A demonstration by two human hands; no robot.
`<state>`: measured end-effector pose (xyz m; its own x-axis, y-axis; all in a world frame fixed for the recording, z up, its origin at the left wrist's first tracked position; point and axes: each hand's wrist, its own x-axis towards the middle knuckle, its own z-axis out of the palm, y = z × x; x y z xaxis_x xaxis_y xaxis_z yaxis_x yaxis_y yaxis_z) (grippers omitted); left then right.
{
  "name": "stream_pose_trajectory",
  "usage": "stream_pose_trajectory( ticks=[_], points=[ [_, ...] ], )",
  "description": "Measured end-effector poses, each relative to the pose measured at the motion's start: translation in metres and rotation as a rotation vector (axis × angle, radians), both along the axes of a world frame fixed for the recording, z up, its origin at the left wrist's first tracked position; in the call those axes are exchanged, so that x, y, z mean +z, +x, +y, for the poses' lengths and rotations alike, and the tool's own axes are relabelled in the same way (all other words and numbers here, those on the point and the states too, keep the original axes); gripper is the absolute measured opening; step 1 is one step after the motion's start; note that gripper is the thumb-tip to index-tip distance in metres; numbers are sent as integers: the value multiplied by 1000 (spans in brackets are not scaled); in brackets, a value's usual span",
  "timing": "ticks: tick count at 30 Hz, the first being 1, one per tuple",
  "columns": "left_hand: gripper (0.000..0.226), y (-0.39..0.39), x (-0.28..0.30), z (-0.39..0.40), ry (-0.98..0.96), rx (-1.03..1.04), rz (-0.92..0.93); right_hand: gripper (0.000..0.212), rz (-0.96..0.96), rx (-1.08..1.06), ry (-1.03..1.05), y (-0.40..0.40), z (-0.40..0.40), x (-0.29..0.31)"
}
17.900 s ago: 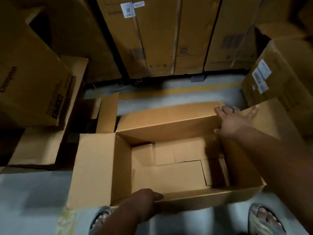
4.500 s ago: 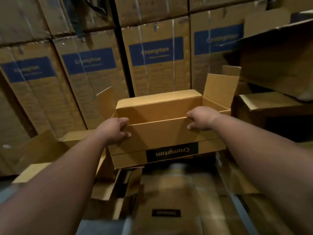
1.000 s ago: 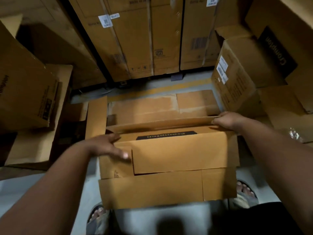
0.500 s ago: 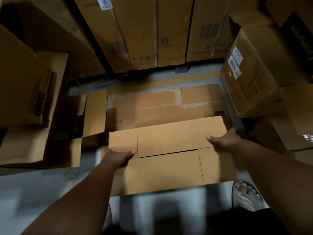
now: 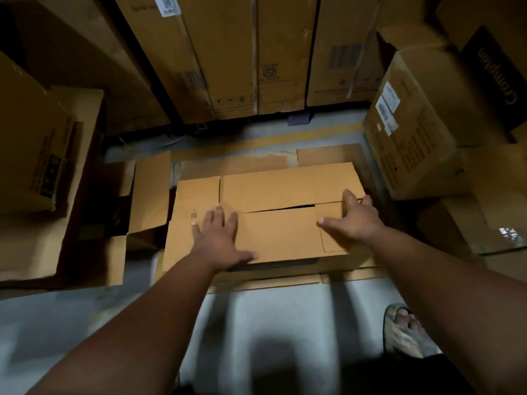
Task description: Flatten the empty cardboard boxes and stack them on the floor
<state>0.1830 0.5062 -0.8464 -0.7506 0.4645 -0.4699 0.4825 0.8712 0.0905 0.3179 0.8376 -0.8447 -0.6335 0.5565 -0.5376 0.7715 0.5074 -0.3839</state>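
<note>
Flattened box (image 5: 285,192) lies flat on the grey floor (image 5: 271,317), on top of another flattened sheet (image 5: 256,163) whose edges show past its far and near sides. A slit between two flaps runs across its top face.

Left hand (image 5: 219,240): palm down, fingers spread wide, pressed on the near-left part of the box; grips nothing.
Right hand (image 5: 353,220): open, fingers spread, resting at the right edge of the box, fingertips over the slit; holds nothing.

Surroundings: tall cartons (image 5: 228,52) stand along the far side of the floor. An open carton (image 5: 148,195) sits just beside the box's left edge. A labelled carton (image 5: 410,124) leans near the right edge. A sandalled foot (image 5: 405,329) is on the floor at the near right.
</note>
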Motion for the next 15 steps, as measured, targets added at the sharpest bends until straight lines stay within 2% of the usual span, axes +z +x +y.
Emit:
stream_pose_trajectory(
  ticks=[2,5,9,15],
  points=[
    [140,29,-13,10,-54,-241,-41,138,-80,24,-25,4,-13,-10],
    [130,64,-28,28,-103,-536,10,148,-163,39,30,9,-23,-24],
    [107,67,-29,62,-109,-491,-32,153,-213,33,94,1,-26,-22],
    [120,52,-32,87,-243,-403,-168,151,-299,39,203,-6,-41,-34]
  ],
)
